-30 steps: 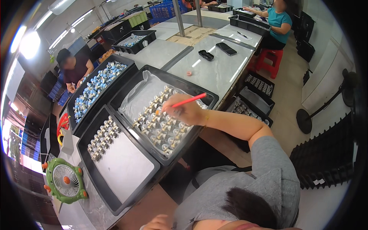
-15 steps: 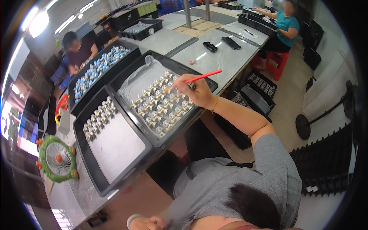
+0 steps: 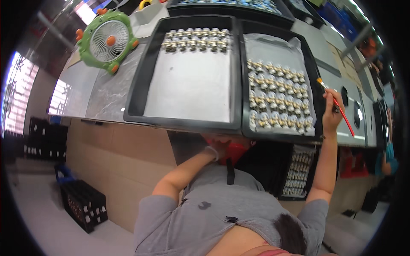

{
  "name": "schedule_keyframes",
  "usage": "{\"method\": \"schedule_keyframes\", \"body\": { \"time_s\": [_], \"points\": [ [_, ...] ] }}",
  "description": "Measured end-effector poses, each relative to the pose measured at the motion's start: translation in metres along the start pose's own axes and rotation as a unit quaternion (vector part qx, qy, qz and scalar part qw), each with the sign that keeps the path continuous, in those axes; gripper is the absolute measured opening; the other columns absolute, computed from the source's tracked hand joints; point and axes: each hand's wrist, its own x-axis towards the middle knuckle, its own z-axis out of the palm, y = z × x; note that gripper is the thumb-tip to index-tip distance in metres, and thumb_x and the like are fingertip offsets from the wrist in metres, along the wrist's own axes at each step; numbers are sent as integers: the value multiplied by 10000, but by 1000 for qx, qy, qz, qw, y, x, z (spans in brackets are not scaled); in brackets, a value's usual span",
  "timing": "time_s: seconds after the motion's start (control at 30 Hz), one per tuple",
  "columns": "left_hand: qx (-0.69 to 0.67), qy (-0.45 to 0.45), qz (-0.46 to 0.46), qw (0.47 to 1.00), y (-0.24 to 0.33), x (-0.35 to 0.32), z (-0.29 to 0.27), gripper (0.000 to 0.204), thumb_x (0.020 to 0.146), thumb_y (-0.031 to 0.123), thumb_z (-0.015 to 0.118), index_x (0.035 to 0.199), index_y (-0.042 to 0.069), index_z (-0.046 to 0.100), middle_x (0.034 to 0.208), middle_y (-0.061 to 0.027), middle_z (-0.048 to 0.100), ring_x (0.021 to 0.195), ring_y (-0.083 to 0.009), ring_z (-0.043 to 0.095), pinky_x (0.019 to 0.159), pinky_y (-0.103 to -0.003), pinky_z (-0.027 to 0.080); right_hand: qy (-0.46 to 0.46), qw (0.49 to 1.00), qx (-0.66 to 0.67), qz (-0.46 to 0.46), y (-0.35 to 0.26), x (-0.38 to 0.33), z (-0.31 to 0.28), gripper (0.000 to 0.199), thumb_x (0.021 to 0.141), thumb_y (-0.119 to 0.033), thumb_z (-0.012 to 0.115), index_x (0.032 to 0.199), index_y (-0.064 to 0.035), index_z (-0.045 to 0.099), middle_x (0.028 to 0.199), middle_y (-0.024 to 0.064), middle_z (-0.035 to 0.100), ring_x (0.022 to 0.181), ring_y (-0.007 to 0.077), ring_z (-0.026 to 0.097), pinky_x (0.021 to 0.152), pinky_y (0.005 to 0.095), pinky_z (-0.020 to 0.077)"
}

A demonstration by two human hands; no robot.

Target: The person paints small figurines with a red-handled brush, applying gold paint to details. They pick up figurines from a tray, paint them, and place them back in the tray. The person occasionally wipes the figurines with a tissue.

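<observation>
A slim red-handled brush (image 3: 349, 121) with an orange tip is gripped in my right hand (image 3: 331, 113), over the right rim of the right black tray (image 3: 279, 29). Something small and dark shows by those fingers, too small to name. Rows of small clear-domed parts with brass-coloured middles (image 3: 279, 100) stand on the pale liner of that tray. Two rows of similar parts (image 3: 195, 40) occupy the far end of the left black tray (image 3: 181, 120). Below the table edge, close to a red stool (image 3: 234, 154), hangs my left hand (image 3: 220, 148), its fingers dim and blurred.
A green fan (image 3: 106, 40) stands left of the trays. Behind them is a bin (image 3: 239, 12) of blue-and-white pieces. Another tray of parts (image 3: 297, 173) sits under the table, and black crates (image 3: 83, 202) rest on the floor at left. Someone in teal sits at far right.
My view has swung left and down. My right hand with the brush has moved from above the parts to the tray's right rim. My left hand is now near the stool.
</observation>
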Motion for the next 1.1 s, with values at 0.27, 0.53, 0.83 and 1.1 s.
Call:
{"method": "schedule_keyframes", "body": {
  "time_s": [0.27, 0.53, 0.83, 1.1],
  "points": [
    [-16, -62, -78, 995, -25, 86, 51, 291, 838, 277, 494, 1039, 68, 516, 1010, -158, 570, 921, -296, 563, 813, -367, 422, -153, 986, -54, 36, 34, 16, 36, 129, 867, -42, 436, 883, 21, 547, 780, 84, 523, 708, 151, 490, 650, 250, 384],
    [-60, -106, -52, 991, -39, 101, 50, 341, 846, 282, 484, 1122, 81, 475, 1062, -168, 552, 948, -299, 554, 846, -369, 411, -177, 969, -162, 54, 44, -2, 36, 139, 872, -52, 423, 905, 20, 538, 783, 83, 504, 712, 166, 481, 667, 265, 386],
    [-112, -43, 61, 991, -25, 60, 10, 410, 856, 287, 472, 1216, 95, 429, 1120, -178, 532, 979, -302, 545, 883, -372, 398, -66, 991, -96, 69, 35, 22, 39, 90, 844, -35, 461, 874, 0, 538, 800, 100, 538, 717, 224, 505, 696, 315, 405],
    [-291, -6, 422, 858, 60, -105, -119, 442, 904, 246, 414, 1317, 109, 336, 1261, -170, 439, 1183, -281, 399, 984, -349, 309, 5, 994, -111, 0, 28, 23, 18, 63, 808, -65, 497, 845, -33, 537, 753, 115, 543, 708, 290, 511, 673, 361, 382]
  ]
}}
